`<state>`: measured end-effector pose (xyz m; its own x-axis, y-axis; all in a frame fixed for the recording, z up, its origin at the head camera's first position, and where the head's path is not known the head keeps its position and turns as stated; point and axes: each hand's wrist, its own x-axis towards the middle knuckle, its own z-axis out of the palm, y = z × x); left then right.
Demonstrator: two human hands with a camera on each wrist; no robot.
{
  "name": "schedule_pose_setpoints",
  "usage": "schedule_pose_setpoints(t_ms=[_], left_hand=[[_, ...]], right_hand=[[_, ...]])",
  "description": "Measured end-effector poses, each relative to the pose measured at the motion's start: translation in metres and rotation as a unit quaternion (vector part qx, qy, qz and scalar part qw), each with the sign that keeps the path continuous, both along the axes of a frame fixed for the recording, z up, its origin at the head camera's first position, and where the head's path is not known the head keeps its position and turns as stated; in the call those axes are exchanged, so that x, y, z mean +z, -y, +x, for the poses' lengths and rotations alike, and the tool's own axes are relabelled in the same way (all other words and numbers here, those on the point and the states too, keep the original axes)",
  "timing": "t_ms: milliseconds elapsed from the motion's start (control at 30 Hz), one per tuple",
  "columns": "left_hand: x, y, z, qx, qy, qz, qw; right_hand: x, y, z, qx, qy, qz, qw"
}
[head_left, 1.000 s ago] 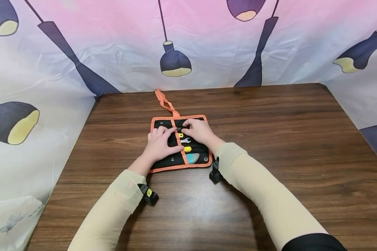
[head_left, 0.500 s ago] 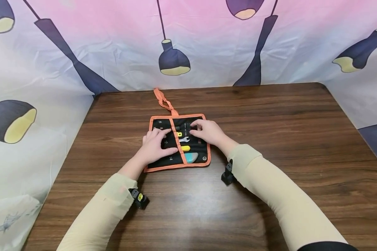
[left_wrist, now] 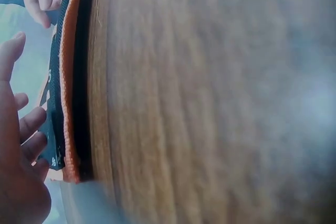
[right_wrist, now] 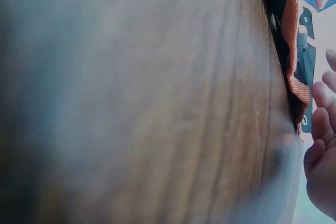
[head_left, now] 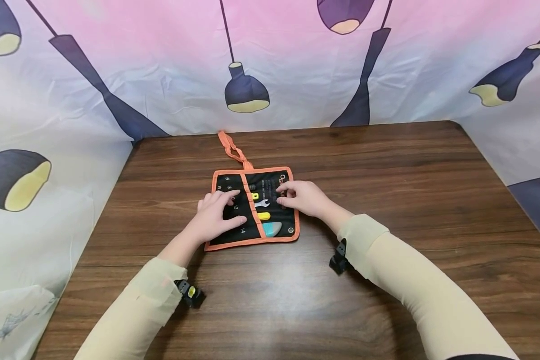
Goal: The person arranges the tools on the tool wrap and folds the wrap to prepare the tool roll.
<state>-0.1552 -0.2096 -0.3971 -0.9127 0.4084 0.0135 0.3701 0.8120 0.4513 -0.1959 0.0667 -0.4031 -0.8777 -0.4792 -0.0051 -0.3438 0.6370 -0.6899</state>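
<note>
A black tool pouch with orange trim (head_left: 234, 235) lies flat on the table. Out of its pockets stick a wrench (head_left: 263, 203), a yellow handle (head_left: 264, 216), a teal-and-grey handle (head_left: 272, 229), a small yellow piece (head_left: 255, 196) and a dark ribbed end (head_left: 252, 188). Over the numbered left part of the pouch is my left hand (head_left: 213, 214), its fingers and thumb spread and holding nothing. My right hand (head_left: 305, 198) hovers at the right side, thumb and fingers apart, with nothing visible between them. In the left wrist view the pouch edge (left_wrist: 68, 77) stands beside my left fingers.
An orange strap (head_left: 232, 150) trails from the pouch toward the table's back edge. The wooden table (head_left: 387, 175) meets a curtain (head_left: 297, 65) printed with lamps. A small black camera sits on each wrist.
My right hand has drawn back to the right from the dark ribbed end, leaving it in its pocket. My left hand has shifted left, away from the pocket edge.
</note>
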Motion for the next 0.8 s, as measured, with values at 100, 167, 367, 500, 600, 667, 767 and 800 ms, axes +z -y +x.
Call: schedule_pose_setpoints(t_ms=[100, 167, 367, 500, 600, 667, 767, 800], left_hand=[[0.000, 0.001, 0.005, -0.007, -0.003, 0.006, 1.0000], [0.000, 0.002, 0.008, -0.015, -0.008, 0.007, 0.9998], [0.001, 0.005, 0.017, -0.030, -0.022, 0.009, 0.9993], [0.002, 0.007, 0.022, -0.032, -0.031, 0.009, 0.9990], [0.001, 0.009, 0.026, -0.034, -0.047, 0.011, 0.9983], [-0.001, 0.010, 0.029, -0.036, -0.058, 0.013, 0.9976], [-0.002, 0.011, 0.033, -0.036, -0.065, 0.018, 0.9971], [-0.002, 0.011, 0.035, -0.035, -0.064, 0.020, 0.9971]], right_hand=[[0.000, -0.003, 0.005, 0.008, 0.002, -0.003, 1.0000], [0.000, -0.005, 0.007, 0.013, 0.001, -0.007, 0.9999], [0.002, -0.009, 0.015, 0.046, -0.014, -0.005, 0.9988], [0.001, -0.011, 0.020, 0.072, -0.043, 0.019, 0.9963], [0.000, -0.012, 0.026, 0.086, -0.055, 0.029, 0.9944], [0.000, -0.012, 0.030, 0.090, -0.056, 0.032, 0.9939], [-0.001, -0.013, 0.034, 0.092, -0.051, 0.028, 0.9940], [-0.002, -0.013, 0.035, 0.093, -0.049, 0.028, 0.9941]])
